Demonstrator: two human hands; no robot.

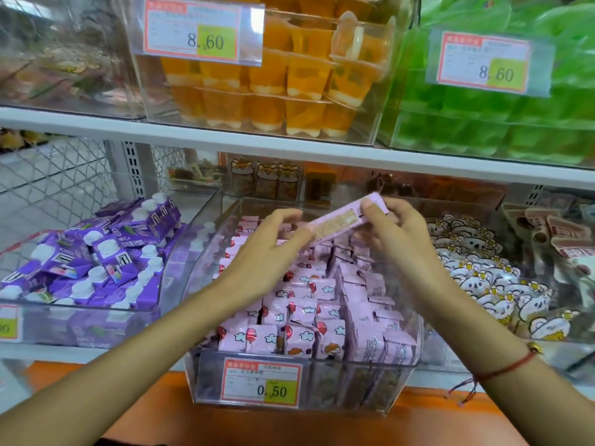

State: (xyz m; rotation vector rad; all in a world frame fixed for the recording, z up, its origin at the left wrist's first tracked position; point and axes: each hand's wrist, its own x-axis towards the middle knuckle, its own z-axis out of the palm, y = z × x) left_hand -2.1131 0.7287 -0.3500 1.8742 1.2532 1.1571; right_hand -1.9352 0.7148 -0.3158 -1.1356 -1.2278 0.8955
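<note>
a long pink packet (335, 223) is held up in the air over a clear bin (347, 394), tilted so its right end sits higher than its left. the right hand (397, 230) grips the raised right end, thumb laid across the top and fingers curled underneath. the left hand (267, 249) pinches the lower left end between thumb and curled fingers. so both hands are clenched on the same packet, 1 at each end.

the bin below is packed with rows of small pink packets (299, 317) printed with clouds and balloons, standing on edge. a price tag (262, 383) on its front wall reads 0.50. a red string bracelet (505, 368) circles the right wrist.

to the left, another clear bin holds purple cartons (96, 252) with white caps. to the right lie white bear-shaped packets (483, 272) with yellow flowers. on the white shelf (193, 136) above stand a box of orange jelly cups (273, 91) and a box of green cups (483, 123), each tagged 8.60.
</note>
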